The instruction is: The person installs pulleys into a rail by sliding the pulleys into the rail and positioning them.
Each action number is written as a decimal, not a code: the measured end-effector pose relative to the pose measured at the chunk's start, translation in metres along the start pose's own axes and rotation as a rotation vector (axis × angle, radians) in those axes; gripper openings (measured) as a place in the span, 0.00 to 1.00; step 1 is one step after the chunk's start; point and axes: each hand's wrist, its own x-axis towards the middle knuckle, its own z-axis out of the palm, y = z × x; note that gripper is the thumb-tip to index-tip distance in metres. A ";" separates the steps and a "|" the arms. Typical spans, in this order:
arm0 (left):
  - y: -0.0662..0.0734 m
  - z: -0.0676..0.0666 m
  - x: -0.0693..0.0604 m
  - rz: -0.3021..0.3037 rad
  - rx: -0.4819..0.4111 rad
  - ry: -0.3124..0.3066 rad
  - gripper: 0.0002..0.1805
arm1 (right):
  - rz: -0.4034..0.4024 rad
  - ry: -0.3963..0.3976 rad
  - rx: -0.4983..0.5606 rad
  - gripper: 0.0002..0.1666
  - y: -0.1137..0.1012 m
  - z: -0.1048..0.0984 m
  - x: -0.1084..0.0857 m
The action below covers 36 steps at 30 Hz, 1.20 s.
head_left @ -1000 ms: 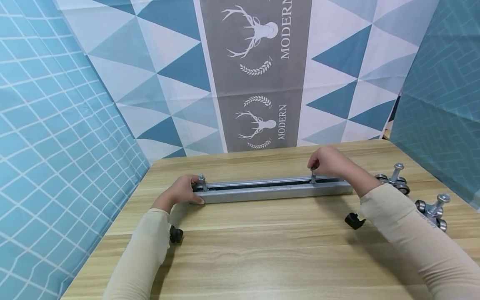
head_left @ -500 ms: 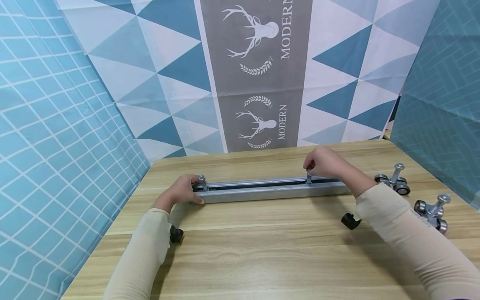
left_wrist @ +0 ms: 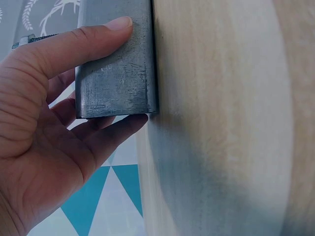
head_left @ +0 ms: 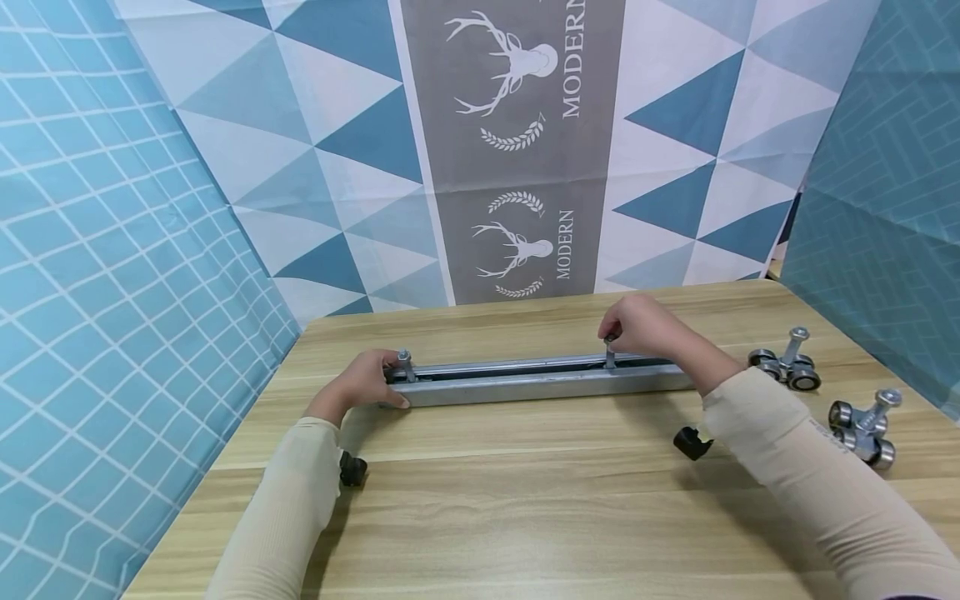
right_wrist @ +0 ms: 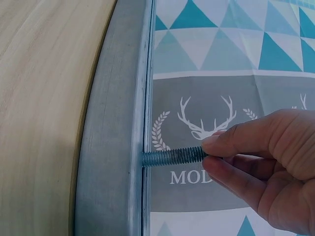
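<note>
A grey metal channel rail [head_left: 525, 386] lies across the table, its slot facing up. At its left end my left hand [head_left: 366, 379] grips the rail, the thumb [left_wrist: 106, 37] on the near wall and the fingers around the end. Beside those fingers a bolt [head_left: 405, 364] stands up from the slot. Toward the right end, my right hand [head_left: 642, 325] pinches the top of a second threaded bolt [right_wrist: 172, 157] between thumb and fingertips. That bolt rises from the slot; whatever it joins inside the rail is hidden.
Two roller trolleys with upright bolts, one farther back [head_left: 787, 362] and one nearer [head_left: 866, 429], sit at the table's right. Patterned cloth [head_left: 517, 167] hangs behind the wooden table [head_left: 525, 517]. Blue checked cloth [head_left: 97, 250] hangs on the left.
My right hand has slid left along the rail, and the bolt it pinches has travelled left with it. The left hand and the rail have stayed in place.
</note>
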 end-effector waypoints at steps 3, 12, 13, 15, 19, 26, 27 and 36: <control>0.000 0.000 0.000 0.000 -0.002 0.001 0.29 | -0.003 0.000 -0.001 0.06 -0.001 0.001 0.001; -0.002 0.002 0.001 -0.004 -0.002 -0.002 0.29 | -0.001 -0.024 0.003 0.08 -0.006 0.003 0.005; -0.002 0.002 0.001 -0.004 0.000 -0.002 0.29 | 0.000 -0.025 0.003 0.08 -0.006 0.003 0.005; -0.002 0.001 0.001 -0.004 0.001 0.000 0.29 | -0.002 -0.028 0.002 0.08 -0.008 0.003 0.006; -0.003 0.001 0.002 0.000 0.002 -0.003 0.30 | -0.017 -0.038 -0.006 0.09 -0.010 0.004 0.008; -0.003 0.002 0.002 0.002 0.001 -0.001 0.29 | -0.018 -0.053 -0.005 0.09 -0.012 0.005 0.011; -0.003 0.002 0.002 0.003 0.001 0.000 0.29 | -0.018 -0.054 -0.006 0.09 -0.013 0.005 0.012; -0.002 0.001 0.001 -0.003 0.001 0.004 0.29 | -0.027 -0.055 -0.015 0.09 -0.014 0.005 0.012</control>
